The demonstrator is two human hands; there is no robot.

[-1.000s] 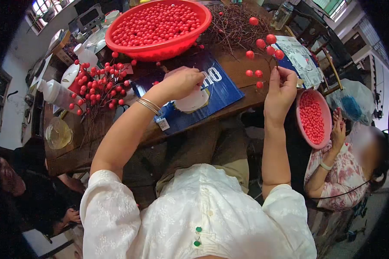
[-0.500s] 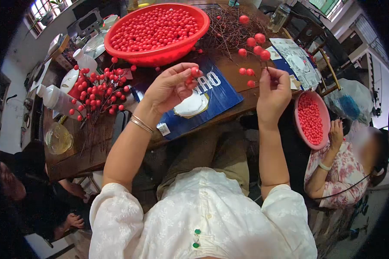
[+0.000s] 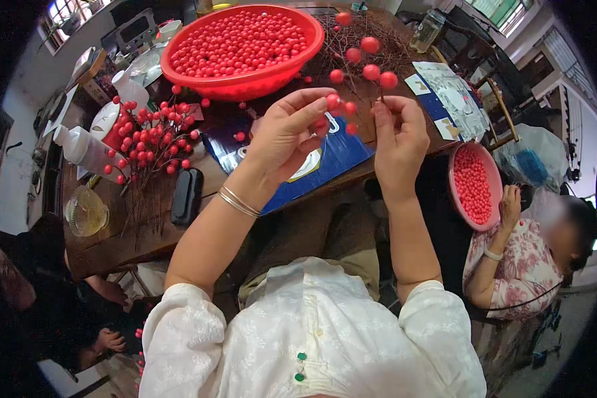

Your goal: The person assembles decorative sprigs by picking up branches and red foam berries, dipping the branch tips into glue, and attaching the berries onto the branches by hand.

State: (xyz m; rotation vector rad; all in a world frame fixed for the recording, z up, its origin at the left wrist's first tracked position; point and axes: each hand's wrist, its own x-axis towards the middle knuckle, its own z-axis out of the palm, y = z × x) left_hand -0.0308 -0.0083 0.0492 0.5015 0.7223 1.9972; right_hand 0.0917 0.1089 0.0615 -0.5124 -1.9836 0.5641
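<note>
Red artificial berries on a branching stem (image 3: 371, 71) stand up from my right hand (image 3: 400, 142), whose thumb and fingers are pinched on the stem. My left hand (image 3: 288, 132), with bangles at the wrist, has thumb and forefinger closed on a red berry (image 3: 333, 103). Its fingertips are close beside the stem's lower berries (image 3: 349, 116); whether the pinched berry is attached to that stem I cannot tell. Below both hands lies a blue printed sheet (image 3: 345, 149) on the wooden table (image 3: 154, 229).
A large red basin (image 3: 245, 83) of loose berries stands at the back, beside a heap of bare brown stems (image 3: 395, 40). Finished-looking berry sprays (image 3: 156, 136), white bottles (image 3: 86, 152) and a glass bowl (image 3: 86, 211) are at left. Right, a person (image 3: 511, 265) sits by a pink basin (image 3: 454, 189).
My left hand has moved right, bringing its berry close to the branch. My right hand has shifted slightly left with the stem, so the hands are nearer each other.
</note>
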